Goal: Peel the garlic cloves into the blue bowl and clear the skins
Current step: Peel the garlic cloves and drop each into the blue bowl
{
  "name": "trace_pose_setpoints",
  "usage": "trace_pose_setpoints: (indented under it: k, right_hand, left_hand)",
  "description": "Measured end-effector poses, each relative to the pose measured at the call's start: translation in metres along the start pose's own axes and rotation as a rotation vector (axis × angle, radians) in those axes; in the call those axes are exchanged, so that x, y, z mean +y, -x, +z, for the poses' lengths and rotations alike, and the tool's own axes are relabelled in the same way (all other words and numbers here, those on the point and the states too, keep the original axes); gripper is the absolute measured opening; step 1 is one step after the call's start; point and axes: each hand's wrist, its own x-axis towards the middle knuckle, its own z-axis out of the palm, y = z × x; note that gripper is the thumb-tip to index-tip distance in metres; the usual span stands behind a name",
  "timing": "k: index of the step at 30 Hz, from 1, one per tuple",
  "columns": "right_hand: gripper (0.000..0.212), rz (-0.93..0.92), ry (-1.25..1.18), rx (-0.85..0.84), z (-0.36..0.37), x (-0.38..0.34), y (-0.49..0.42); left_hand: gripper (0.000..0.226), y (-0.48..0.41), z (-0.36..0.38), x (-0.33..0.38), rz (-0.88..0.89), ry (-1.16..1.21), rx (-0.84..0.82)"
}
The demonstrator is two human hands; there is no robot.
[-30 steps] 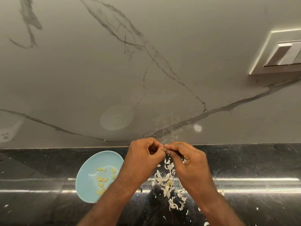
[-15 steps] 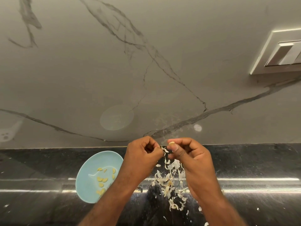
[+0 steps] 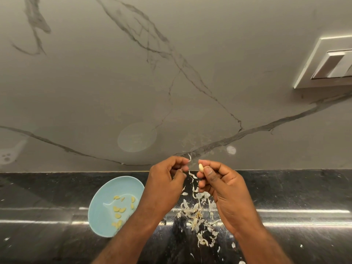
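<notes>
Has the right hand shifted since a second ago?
Yes. The right hand drew slightly right, away from the blue bowl, parting from the left hand.

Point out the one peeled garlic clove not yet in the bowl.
The clove pinched by the right hand; the other cloves lie in the blue bowl.

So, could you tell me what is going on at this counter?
A person is peeling garlic by hand. The right hand pinches a bare garlic clove, and the left hand pinches a strip of skin beside it. Several peeled cloves lie in the blue bowl, and loose skins are scattered on the black counter below the hands.
</notes>
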Motion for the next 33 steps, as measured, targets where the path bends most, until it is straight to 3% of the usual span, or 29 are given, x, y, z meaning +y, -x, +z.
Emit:
trace_pose_setpoints:
  k: [5, 8, 10, 12, 17, 19, 22, 24, 28, 33]
  right_hand:
    - [0.023, 0.034, -0.044, -0.022, 0.0, -0.002, -0.001]
    - [0.018, 0.049, -0.066, -0.042, 0.0, -0.004, -0.002]
    - [0.017, 0.062, -0.085, -0.042, -0.001, -0.004, -0.003]
    - [0.019, 0.08, -0.115, -0.044, -0.002, -0.003, -0.005]
    - [0.025, 0.125, -0.165, -0.107, -0.003, -0.001, -0.005]
    - [0.017, 0.096, -0.014, -0.065, -0.003, 0.001, -0.006]
    - [0.005, -0.048, 0.336, 0.133, -0.009, 0.007, -0.012]
    - [0.007, -0.103, 0.303, 0.172, -0.011, 0.005, -0.014]
    - [0.014, -0.073, 0.166, 0.03, -0.007, -0.002, -0.01]
    - [0.008, -0.089, 0.46, 0.101, -0.012, 0.001, -0.012]
  left_hand:
    - [0.019, 0.001, -0.002, 0.003, 0.171, 0.021, -0.058]
    - [0.004, 0.0, -0.002, 0.004, 0.106, 0.099, -0.008]
    - [0.017, 0.0, -0.003, 0.004, 0.06, 0.1, 0.015]
    - [0.029, -0.001, -0.003, 0.001, 0.023, 0.05, -0.023]
    - [0.018, -0.003, -0.002, -0.001, -0.032, 0.046, -0.186]
    - [0.021, -0.002, -0.004, 0.0, -0.028, 0.076, -0.238]
    - [0.022, -0.001, -0.005, 0.001, -0.053, 0.109, -0.219]
    - [0.021, -0.001, -0.006, 0.0, -0.072, 0.114, -0.207]
    - [0.019, -0.001, -0.008, -0.001, -0.037, 0.062, -0.255]
    - [0.016, 0.001, -0.006, -0.002, 0.0, 0.037, -0.255]
